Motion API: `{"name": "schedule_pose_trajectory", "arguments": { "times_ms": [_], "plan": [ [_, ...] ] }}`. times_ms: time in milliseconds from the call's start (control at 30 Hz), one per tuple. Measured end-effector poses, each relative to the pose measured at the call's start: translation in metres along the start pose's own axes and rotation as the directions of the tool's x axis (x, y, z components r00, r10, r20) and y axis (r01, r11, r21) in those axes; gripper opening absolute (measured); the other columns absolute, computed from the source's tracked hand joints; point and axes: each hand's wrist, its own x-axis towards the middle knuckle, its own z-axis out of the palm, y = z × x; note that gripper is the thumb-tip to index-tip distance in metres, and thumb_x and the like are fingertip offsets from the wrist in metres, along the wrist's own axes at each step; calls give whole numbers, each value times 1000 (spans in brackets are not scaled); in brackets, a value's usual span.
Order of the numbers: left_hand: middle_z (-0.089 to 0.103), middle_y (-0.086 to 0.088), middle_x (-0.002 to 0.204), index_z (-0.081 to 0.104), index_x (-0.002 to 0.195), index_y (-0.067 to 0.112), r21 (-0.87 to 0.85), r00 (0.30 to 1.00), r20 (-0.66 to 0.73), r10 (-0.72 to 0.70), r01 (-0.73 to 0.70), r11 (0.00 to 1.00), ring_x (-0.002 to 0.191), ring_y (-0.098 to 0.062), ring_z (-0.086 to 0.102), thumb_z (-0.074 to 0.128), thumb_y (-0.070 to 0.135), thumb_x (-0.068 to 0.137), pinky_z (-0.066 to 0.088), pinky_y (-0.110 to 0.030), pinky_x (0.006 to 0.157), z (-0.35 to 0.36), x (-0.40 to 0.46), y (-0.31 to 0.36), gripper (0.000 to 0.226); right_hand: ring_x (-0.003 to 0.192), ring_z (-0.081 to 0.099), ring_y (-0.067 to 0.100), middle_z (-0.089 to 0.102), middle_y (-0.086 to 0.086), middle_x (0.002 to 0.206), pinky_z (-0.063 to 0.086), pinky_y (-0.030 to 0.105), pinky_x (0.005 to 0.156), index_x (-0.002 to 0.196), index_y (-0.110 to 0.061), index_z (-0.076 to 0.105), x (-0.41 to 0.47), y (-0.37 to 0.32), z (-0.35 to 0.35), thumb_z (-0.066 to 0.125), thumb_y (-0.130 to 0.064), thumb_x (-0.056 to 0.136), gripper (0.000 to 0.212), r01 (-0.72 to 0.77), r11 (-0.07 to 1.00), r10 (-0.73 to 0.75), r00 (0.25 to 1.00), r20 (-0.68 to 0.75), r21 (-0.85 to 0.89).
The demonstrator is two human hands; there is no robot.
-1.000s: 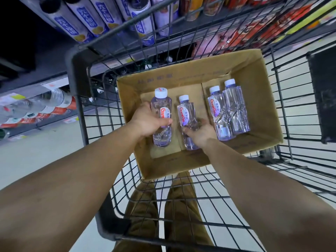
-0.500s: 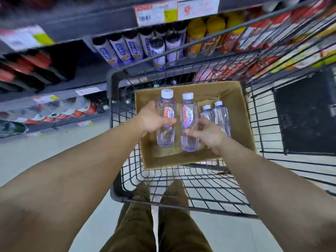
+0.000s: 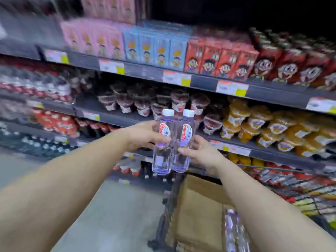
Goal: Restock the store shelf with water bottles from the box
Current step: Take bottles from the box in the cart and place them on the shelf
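Clear plastic water bottles, two of them, held upright side by side and touching at frame centre, white caps up, red-and-white labels facing the camera. Left hand wraps the left bottle from 9 o'clock, thumb across the front just under the label, fingers curled round the back. Right hand grips the right bottle lower down from 4 o'clock, thumb on the front of the body, fingers hidden behind it. Both forearms reach forward and up from the bottom corners, wrists roughly level, converging on the bottles. Bottles sit in front of the store shelf, caps overlapping a row of dark red cups; orange cups at 3 o'clock of the bottles, on the same shelf level. Cartoon cartons fill the shelf above at 12 o'clock. Cardboard box sits at 5 o'clock below the right forearm, inside a dark wire cart; something blurred inside it at 5 o'clock is probably more bottles, too smeared to count. Open grey floor at 7 o'clock between left forearm and cart edge. Shelf fronts carry price tags, text unreadable. Shelves to the left at 9 o'clock are heavily motion-blurred.
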Motion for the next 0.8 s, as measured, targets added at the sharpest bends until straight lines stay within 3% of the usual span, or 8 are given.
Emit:
{"name": "schedule_pose_trajectory", "arguments": {
  "times_ms": [67,200,300,400,533,600,733,800],
  "plan": [
    [73,1,95,64,107,18,-12,994,-91,67,-69,998,83,-13,66,76,15,79,52,-33,80,-51,-49,11,31,64,62,-4,68,-4,99,42,13,50,112,-18,53,6,-48,49,73,-16,85,34,90,996,-88,995,53,-30],
    [68,-4,89,65,91,16,-22,934,-310,177,-194,981,76,-16,59,67,9,87,47,-24,66,-152,-168,13,9,93,68,8,69,-2,114,52,25,67,107,-26,57,10,-136,176,79,-24,80,35,253,967,-244,958,153,-44],
    [70,-2,79,66,88,16,-19,847,-477,233,-275,961,62,-11,63,69,8,85,50,-19,53,-220,-267,6,9,81,70,5,71,-1,103,55,24,62,107,-16,58,7,-193,283,75,-15,84,29,349,937,-336,912,235,-13],
    [69,-7,91,65,92,17,-36,730,-629,267,-370,928,72,-17,62,76,12,75,54,-26,61,-279,-352,-6,21,70,68,1,70,-5,93,52,19,54,95,-18,57,-2,-244,383,72,-14,87,17,435,900,-418,855,307,15],
    [72,-2,98,63,110,17,1,590,-740,321,-477,879,87,-19,65,64,16,91,53,-33,77,-338,-440,-24,18,100,69,14,70,-1,116,57,46,86,114,-20,62,-12,-304,493,81,-35,76,45,512,858,-480,773,414,40],
    [72,2,107,58,121,19,30,521,-785,335,-508,861,90,-16,67,59,25,95,54,-31,75,-362,-473,-36,26,105,66,14,69,-5,116,53,49,93,113,-27,63,-14,-328,538,81,-45,71,49,555,832,-503,739,448,18],
    [69,-2,119,48,132,24,61,403,-870,286,-487,872,96,-26,67,57,37,96,52,-49,92,-409,-520,-62,39,84,69,1,72,-7,100,54,23,69,102,-28,62,-9,-361,614,78,-31,81,26,615,787,-543,644,539,57],
    [69,-5,121,46,133,23,39,373,-895,245,-480,876,99,-31,66,60,38,94,53,-51,91,-437,-537,-77,45,92,70,9,72,-4,106,56,31,71,112,-24,63,3,-374,649,80,-37,76,42,642,765,-545,611,575,43]
  ]
}}
